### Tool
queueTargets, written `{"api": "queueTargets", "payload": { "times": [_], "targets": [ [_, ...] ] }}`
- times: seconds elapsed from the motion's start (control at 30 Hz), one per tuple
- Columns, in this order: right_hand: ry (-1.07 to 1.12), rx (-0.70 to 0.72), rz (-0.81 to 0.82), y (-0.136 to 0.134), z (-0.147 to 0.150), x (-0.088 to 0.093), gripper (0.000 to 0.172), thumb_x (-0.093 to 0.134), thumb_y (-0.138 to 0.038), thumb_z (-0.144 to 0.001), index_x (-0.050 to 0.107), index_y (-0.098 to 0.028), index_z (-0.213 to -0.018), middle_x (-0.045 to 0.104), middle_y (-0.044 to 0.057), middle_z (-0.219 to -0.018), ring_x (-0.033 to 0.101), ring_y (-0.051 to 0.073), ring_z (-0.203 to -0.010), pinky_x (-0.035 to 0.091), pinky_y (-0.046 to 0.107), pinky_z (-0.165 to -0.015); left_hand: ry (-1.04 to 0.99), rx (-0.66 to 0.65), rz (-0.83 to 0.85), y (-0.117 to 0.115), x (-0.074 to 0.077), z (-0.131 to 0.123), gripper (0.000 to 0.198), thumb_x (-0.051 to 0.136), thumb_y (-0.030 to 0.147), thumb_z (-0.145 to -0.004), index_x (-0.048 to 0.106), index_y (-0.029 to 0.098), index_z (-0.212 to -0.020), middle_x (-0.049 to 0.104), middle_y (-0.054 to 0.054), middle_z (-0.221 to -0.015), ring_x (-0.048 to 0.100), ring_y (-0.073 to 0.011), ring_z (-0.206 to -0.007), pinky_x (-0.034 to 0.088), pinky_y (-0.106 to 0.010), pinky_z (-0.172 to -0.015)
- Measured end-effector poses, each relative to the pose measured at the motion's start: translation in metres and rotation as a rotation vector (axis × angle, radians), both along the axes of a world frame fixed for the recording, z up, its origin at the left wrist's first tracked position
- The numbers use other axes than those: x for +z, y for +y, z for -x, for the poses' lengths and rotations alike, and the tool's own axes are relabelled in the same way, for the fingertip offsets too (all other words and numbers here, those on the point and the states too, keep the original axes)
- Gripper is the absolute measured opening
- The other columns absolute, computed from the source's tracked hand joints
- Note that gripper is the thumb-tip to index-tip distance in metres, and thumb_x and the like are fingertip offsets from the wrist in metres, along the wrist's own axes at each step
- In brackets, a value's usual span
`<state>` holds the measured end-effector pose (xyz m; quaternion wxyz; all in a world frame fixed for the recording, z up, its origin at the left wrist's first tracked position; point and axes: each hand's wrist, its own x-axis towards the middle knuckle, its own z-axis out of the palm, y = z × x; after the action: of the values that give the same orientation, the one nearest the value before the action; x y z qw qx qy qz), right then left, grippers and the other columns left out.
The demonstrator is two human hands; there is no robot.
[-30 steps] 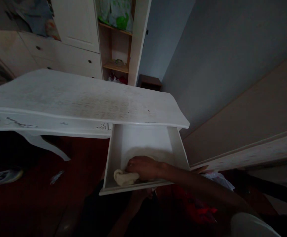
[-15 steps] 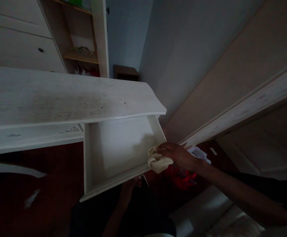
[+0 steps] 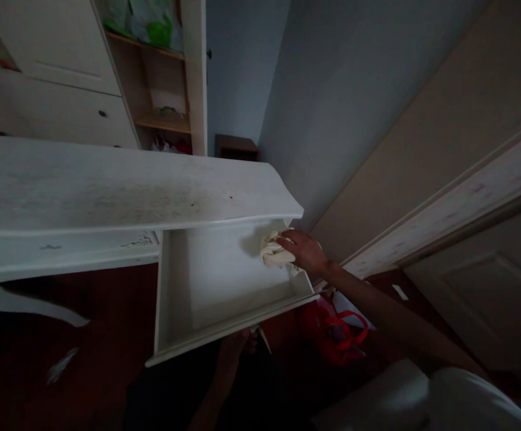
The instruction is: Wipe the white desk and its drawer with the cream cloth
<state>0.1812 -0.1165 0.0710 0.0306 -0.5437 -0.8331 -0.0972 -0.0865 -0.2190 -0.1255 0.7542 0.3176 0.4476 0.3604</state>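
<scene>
A white drawer is pulled out from a white table whose top has dark smudges. My right hand is closed on a crumpled cream cloth. It holds the cloth over the drawer's right side, close to the inner back corner. My left hand is below the drawer's front edge with its fingers curled. What those fingers hold, if anything, is hidden in shadow; a small pale edge shows beside them.
A red bag lies on the dark red floor, right of the drawer. Behind the table stands a white cabinet with open shelves holding plastic bags. A pale panel runs along the right, and a curved table leg shows at left.
My right hand has moved the cloth from the drawer's front right corner back along its right side. My left hand stays under the drawer front. The view has shifted slightly upward.
</scene>
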Motion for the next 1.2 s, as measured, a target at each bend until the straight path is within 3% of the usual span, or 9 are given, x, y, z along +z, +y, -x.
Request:
{"api": "queueTargets", "payload": {
  "times": [0.17,0.33,0.6,0.73,0.87,1.0,1.13,1.2],
  "targets": [
    [-0.070,0.018,-0.011,0.042,0.008,-0.001,0.045,0.060,-0.019,-0.087,0.055,-0.018,-0.132,0.058,0.016,-0.131,0.052,0.028,-0.123,0.044,0.042,-0.102,-0.041,-0.040,0.034,0.003,-0.008,-0.001,0.070,0.077,0.075,-0.046,0.075,0.011,-0.076,0.075,-0.013,-0.076,0.067,-0.0215,-0.062,0.055,-0.033,-0.057],
    [0.024,0.062,-0.020,0.059,0.040,-0.014,0.049,0.059,-0.010,-0.084,0.056,-0.016,-0.132,0.057,0.016,-0.133,0.051,0.028,-0.124,0.045,0.043,-0.102,-0.068,-0.033,-0.034,-0.001,0.001,-0.002,0.068,0.072,0.076,-0.056,0.075,0.011,-0.077,0.074,-0.013,-0.076,0.065,-0.0184,-0.063,0.053,-0.030,-0.059],
    [0.395,0.260,-0.043,0.070,0.156,-0.014,0.054,0.062,-0.010,-0.080,0.055,-0.020,-0.133,0.056,0.013,-0.135,0.050,0.024,-0.126,0.044,0.039,-0.105,-0.131,-0.052,-0.059,-0.003,0.004,-0.006,0.071,0.071,0.079,-0.054,0.073,0.011,-0.074,0.070,-0.011,-0.074,0.060,-0.0166,-0.062,0.049,-0.029,-0.057],
    [0.406,0.314,0.007,0.082,0.215,-0.009,0.053,0.061,-0.012,-0.081,0.054,-0.021,-0.133,0.055,0.012,-0.136,0.048,0.024,-0.127,0.041,0.039,-0.107,-0.134,-0.040,-0.080,-0.005,0.005,-0.007,0.063,0.069,0.073,-0.062,0.072,0.012,-0.072,0.068,-0.008,-0.069,0.058,-0.0147,-0.059,0.046,-0.029,-0.059],
    [0.351,0.348,0.037,0.089,0.250,-0.006,0.050,0.062,-0.012,-0.083,0.054,-0.020,-0.131,0.053,0.011,-0.138,0.046,0.025,-0.127,0.038,0.042,-0.109,-0.116,-0.016,-0.041,-0.007,0.010,-0.008,0.065,0.071,0.075,-0.057,0.071,0.012,-0.071,0.067,-0.007,-0.067,0.057,-0.0155,-0.060,0.044,-0.029,-0.060],
    [0.256,0.512,0.048,0.076,0.260,-0.002,0.032,0.057,-0.015,-0.091,0.059,-0.022,-0.122,0.054,0.010,-0.135,0.043,0.026,-0.127,0.034,0.048,-0.109,-0.124,-0.019,-0.065,-0.009,0.014,-0.008,0.062,0.069,0.073,-0.062,0.072,0.013,-0.077,0.070,-0.007,-0.074,0.058,-0.0157,-0.064,0.044,-0.028,-0.061],
    [0.154,0.729,0.089,0.034,0.259,0.004,0.020,0.049,-0.017,-0.097,0.061,-0.022,-0.112,0.057,0.010,-0.128,0.043,0.027,-0.125,0.038,0.050,-0.103,-0.083,-0.019,-0.067,-0.009,0.028,-0.001,0.061,0.069,0.074,-0.061,0.069,0.014,-0.071,0.068,-0.006,-0.068,0.058,-0.0166,-0.063,0.045,-0.029,-0.063],
    [0.119,0.808,0.088,0.008,0.257,0.005,0.017,0.049,-0.017,-0.097,0.060,-0.021,-0.109,0.057,0.010,-0.128,0.044,0.027,-0.125,0.038,0.050,-0.103,-0.047,0.000,-0.064,-0.005,0.041,0.000,0.055,0.070,0.068,-0.068,0.068,0.013,-0.073,0.068,-0.006,-0.072,0.060,-0.0172,-0.066,0.048,-0.031,-0.066]
  ]
}}
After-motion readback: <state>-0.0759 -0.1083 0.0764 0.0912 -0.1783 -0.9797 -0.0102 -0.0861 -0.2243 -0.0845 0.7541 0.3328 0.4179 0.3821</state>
